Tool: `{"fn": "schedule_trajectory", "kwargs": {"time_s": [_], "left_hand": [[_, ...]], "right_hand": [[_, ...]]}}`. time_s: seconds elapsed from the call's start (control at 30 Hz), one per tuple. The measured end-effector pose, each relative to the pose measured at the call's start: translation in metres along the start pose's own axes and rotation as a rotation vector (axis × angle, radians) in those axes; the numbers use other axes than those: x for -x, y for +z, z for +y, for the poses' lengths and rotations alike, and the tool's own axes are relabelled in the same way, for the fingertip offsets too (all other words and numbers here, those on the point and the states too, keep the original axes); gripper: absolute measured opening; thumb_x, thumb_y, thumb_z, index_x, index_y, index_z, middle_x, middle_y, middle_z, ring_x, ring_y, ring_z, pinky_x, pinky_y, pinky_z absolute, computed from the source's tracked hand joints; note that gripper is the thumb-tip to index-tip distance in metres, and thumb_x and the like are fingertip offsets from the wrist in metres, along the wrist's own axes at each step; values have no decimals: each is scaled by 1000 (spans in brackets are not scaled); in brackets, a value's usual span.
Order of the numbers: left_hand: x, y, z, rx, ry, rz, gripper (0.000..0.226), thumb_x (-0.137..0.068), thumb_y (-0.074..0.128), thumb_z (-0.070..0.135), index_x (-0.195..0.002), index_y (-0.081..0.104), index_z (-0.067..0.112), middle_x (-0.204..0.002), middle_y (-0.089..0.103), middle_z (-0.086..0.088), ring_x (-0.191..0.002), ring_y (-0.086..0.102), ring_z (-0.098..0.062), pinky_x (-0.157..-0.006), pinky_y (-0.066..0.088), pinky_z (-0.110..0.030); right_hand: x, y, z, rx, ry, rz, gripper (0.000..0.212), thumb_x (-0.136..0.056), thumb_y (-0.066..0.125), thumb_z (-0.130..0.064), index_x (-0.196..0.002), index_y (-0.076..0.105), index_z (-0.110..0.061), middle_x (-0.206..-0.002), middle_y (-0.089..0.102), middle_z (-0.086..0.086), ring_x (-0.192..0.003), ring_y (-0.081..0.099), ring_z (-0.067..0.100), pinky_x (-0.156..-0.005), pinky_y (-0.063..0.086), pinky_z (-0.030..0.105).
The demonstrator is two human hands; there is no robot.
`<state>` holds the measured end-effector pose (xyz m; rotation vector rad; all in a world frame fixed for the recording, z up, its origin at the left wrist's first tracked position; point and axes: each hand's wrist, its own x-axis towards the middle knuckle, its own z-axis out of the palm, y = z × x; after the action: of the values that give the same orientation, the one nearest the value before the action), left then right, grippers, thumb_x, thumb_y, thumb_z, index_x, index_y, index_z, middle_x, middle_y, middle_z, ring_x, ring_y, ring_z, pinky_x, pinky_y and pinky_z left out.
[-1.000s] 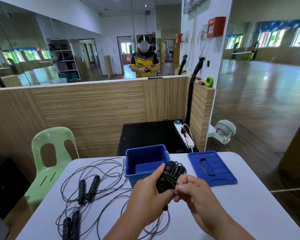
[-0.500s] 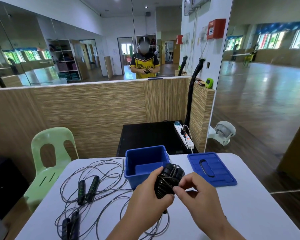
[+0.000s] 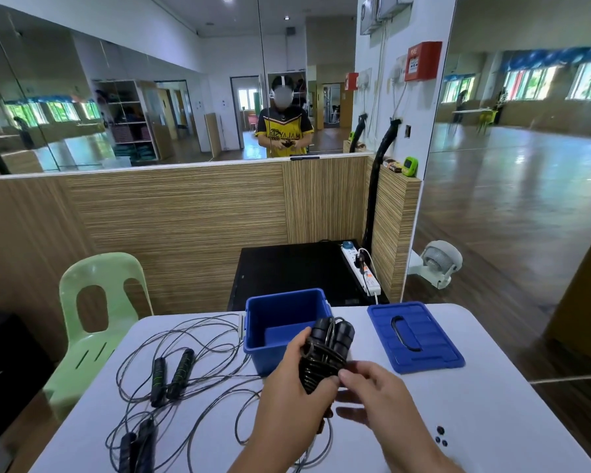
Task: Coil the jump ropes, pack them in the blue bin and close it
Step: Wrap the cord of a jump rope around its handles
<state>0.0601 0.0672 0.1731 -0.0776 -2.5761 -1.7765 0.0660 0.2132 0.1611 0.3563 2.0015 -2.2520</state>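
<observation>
A white table (image 3: 492, 387) stands in a big room with a shiny wood floor. Behind the table there is a stripy wood wall (image 3: 185, 227), and above it a wide mirror (image 3: 151, 97). A light green plastic chair (image 3: 96, 312) stands at the left side of the table. A white power strip (image 3: 362, 271) lies on a black stand (image 3: 294, 268) behind the table, and a small white fan (image 3: 437, 262) sits on the floor to the right.

The blue bin (image 3: 253, 336) stands open at the back of the table. Its blue lid (image 3: 420, 339) lies flat just to the right of it, not touching it. Two loose jump ropes lie on the left part of the table with their thin cords spread about. One has black handles with green marks (image 3: 173, 373), and the other's black handles (image 3: 137, 445) lie nearer the front edge.

The left hand (image 3: 294, 387) has its fingers curled round a coiled black jump rope (image 3: 325, 353), held up just in front of the bin. The handles point up and the cord is wrapped round them. The right hand (image 3: 379, 394) is close beside the low end of the coil. Its thumb and first finger come together right at the cord, and its other fingers (image 3: 352, 413) hang loose below. I cannot tell if it pinches the cord.
</observation>
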Motion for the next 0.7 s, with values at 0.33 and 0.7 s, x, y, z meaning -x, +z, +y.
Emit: {"fn": "schedule_trajectory", "kwargs": {"time_s": [0.33, 0.7], "left_hand": [[-1, 2, -4, 298, -47, 35, 68, -72, 64, 32, -131, 48, 62, -133, 59, 7, -105, 69, -12, -69, 60, -29], [-15, -35, -33, 355, -159, 40, 54, -94, 67, 8, -136, 56, 40, -114, 73, -3, -92, 76, -19, -75, 64, -38]], "right_hand": [[-2, 13, -9, -132, 8, -162, 20, -101, 58, -13, -113, 73, -9, -104, 78, 14, -97, 75, 29, -86, 62, 45], [-14, 35, -12, -17, 6, -182, 21, -101, 58, -13, -113, 75, -10, -103, 78, 13, -95, 75, 27, -76, 60, 33]]}}
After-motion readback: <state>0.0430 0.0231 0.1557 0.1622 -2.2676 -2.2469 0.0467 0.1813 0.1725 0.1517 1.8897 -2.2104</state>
